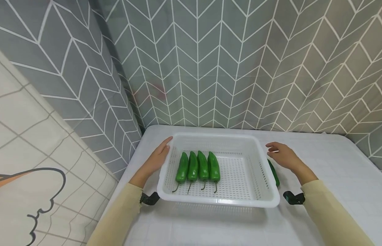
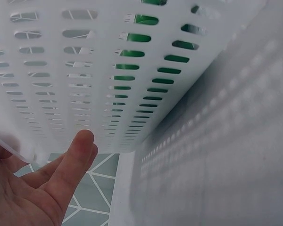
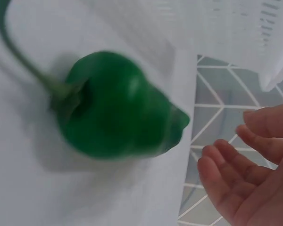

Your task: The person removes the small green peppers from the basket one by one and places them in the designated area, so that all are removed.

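A white perforated plastic basket [image 1: 237, 201] sits in front of me with several green chili peppers [image 1: 193, 167] side by side in its left part, stems toward me. At its left side, my left hand [image 1: 156, 158] holds the rim; in the left wrist view, fingers [image 2: 80, 146] lie along the outer wall below the rim. My right hand [image 1: 281, 155] hovers just right of the basket, fingers loosely bent, nothing in it. Another green pepper [image 3: 113, 108] lies on the table beside the basket's right wall, partly hidden by it in the head view.
A white cloth covers the table [image 1: 341, 171]. Grey chevron-patterned curtains [image 1: 209, 68] stand behind it and to the left. A pale sheet with a grid and a cartoon drawing [image 1: 55, 153] hangs along the left side.
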`<control>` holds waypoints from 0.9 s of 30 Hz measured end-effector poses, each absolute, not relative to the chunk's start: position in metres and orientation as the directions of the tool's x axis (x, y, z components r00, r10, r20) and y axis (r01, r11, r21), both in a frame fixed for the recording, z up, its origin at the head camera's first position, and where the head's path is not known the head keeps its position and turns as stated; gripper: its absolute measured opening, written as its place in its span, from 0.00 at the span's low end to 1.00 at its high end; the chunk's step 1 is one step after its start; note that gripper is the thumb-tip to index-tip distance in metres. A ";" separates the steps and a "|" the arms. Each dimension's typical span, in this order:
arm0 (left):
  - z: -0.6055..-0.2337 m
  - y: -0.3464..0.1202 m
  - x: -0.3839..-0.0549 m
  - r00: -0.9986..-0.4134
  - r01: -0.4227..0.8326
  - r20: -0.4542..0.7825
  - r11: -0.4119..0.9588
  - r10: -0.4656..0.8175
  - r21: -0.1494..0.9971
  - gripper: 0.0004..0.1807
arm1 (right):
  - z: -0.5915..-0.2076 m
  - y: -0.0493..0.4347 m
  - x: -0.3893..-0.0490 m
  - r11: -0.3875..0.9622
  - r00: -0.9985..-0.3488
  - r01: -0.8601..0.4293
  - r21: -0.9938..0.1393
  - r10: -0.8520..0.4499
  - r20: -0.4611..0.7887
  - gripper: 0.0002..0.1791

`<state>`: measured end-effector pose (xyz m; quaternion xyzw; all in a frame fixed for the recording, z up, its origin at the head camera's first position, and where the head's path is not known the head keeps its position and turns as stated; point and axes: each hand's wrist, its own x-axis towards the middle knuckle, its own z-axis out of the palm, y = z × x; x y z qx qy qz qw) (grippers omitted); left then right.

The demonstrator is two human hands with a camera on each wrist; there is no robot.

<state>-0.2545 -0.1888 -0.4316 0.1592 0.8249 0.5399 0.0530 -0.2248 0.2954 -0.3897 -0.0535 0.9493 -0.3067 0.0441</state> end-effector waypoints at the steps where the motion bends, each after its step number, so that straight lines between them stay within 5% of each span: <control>1: -0.432 -0.189 -0.255 -0.945 0.204 0.084 0.368 0.316 0.907 0.28 | -0.388 0.294 -0.226 0.801 -0.991 -0.083 -0.593 -0.128 -0.034 0.23; 27: -0.428 -0.186 -0.250 -0.942 0.202 0.084 0.346 0.326 0.916 0.28 | -0.324 0.243 -0.238 0.711 -0.958 -0.267 -0.650 -0.270 0.098 0.23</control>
